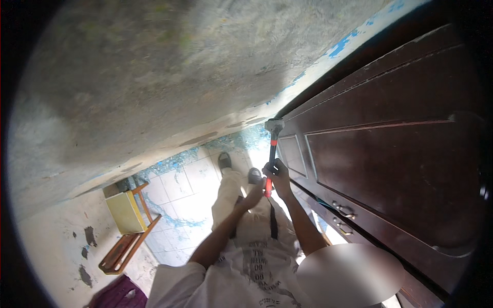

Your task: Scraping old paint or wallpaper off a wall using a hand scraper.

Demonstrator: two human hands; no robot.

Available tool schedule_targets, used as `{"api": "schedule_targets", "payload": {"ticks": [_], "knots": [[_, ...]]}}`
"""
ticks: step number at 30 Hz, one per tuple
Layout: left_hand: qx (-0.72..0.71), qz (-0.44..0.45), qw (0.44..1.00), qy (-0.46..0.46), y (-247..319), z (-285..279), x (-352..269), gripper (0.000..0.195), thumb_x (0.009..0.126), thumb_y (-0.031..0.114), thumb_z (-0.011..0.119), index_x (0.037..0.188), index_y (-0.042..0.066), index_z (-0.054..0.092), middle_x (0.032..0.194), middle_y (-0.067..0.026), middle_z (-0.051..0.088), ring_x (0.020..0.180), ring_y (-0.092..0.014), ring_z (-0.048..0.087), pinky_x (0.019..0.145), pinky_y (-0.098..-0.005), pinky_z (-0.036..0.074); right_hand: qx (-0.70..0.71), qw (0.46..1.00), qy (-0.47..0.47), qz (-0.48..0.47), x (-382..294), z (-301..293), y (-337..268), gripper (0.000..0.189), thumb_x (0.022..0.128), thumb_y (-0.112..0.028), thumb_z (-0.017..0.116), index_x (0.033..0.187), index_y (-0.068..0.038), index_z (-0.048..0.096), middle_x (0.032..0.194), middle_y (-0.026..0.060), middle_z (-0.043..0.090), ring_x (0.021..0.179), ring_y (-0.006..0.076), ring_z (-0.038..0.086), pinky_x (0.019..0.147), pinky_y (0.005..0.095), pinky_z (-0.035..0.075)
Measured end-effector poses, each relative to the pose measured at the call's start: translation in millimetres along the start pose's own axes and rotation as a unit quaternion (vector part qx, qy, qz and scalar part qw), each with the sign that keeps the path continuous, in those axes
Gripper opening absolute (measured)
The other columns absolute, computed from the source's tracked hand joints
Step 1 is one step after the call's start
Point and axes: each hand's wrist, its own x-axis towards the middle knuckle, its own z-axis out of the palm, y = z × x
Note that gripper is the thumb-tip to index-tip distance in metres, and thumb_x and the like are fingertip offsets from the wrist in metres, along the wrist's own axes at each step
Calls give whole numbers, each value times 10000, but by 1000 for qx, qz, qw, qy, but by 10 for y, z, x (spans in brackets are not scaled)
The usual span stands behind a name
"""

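A scraper-like tool (272, 148) with a black shaft and red bands is held upright in front of my body. Its wide grey head (274, 124) points away from me, in front of the gap between the plastered wall (154, 84) and the dark wooden door (381, 154); I cannot tell whether it touches either. My right hand (280, 177) grips the black shaft. Lower down, my left hand (255, 194) is closed at the red end of the handle. A black strap (273, 223) hangs below that end.
Blue paint flakes (177, 159) litter the tiled floor (177, 188) along the wall's foot. A wooden chair with a yellow seat (125, 213) is at the left, near purple cloth (119, 293). Metal handles (344, 211) stick out from the door. A blurred patch covers the lower right.
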Motion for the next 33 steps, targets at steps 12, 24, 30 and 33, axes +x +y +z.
{"api": "schedule_targets", "payload": {"ticks": [12, 24, 30, 33], "knots": [[426, -47, 849, 307, 85, -401, 6, 340, 1057, 364, 454, 1073, 25, 479, 741, -246, 607, 677, -444, 606, 584, -494, 445, 303, 942, 20, 142, 1515, 240, 730, 528, 1012, -597, 435, 860, -102, 539, 594, -52, 393, 497, 74, 375, 496, 244, 328], [490, 27, 843, 220, 381, -797, 818, 257, 1064, 269, 447, 1066, 12, 462, 749, -181, 585, 666, -368, 608, 583, -453, 440, 249, 967, 49, 35, 2156, 201, 649, 554, 1000, -632, 429, 730, -148, 455, 589, -68, 365, 470, 50, 317, 449, 242, 269], [534, 220, 793, 192, 208, -932, 610, 435, 1056, 346, 455, 1353, 36, 390, 836, -158, 616, 732, -302, 640, 592, -424, 478, 209, 978, 19, 3, 1962, 423, 185, 557, 1019, -602, 406, 730, -131, 471, 581, -73, 356, 469, 47, 325, 442, 242, 273], [482, 112, 850, 180, 435, -654, 583, 384, 1075, 381, 383, 1232, 32, 416, 802, -126, 577, 713, -270, 615, 605, -400, 472, 210, 977, 21, 19, 1951, 391, 121, 554, 1017, -604, 413, 730, -133, 468, 585, -75, 356, 474, 45, 319, 443, 238, 266]]}}
